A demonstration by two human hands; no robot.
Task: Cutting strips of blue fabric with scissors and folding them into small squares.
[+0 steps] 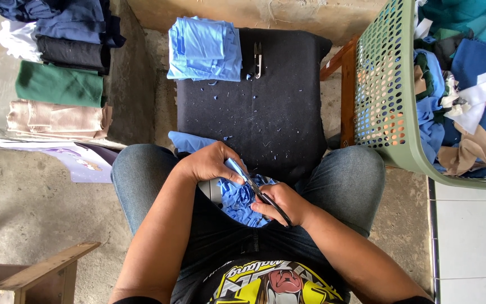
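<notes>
Seated person, head camera looking down at the lap. Left hand (209,163) is closed, fingers pinched on a small strip of light blue woven fabric (234,167), holding it up just above the lap. Right hand (279,204) is closed through the loops of a pair of black-handled scissors (262,196); the blades point up and left toward the left hand, and their tips meet the strip right at the pinch. Whether the blades are apart or together cannot be told at this size. Below both hands, in the lap between the thighs, lies a crumpled heap of blue fabric offcuts (243,202), touching the right hand's knuckles. Judgement: the fabric is light, limp and non-slippery; it folds under its own weight, so it wants a pinch close to the cut line, kept taut, as the left hand has it. In front of the knees stands a black cloth-covered stool (271,121) littered with blue snips, carrying a stack of folded light blue cloth pieces (203,49) and a small thread snipper (257,59). A green perforated plastic basket (389,84) of mixed scraps stands to the right; folded cloth piles (57,73) lie to the left.
</notes>
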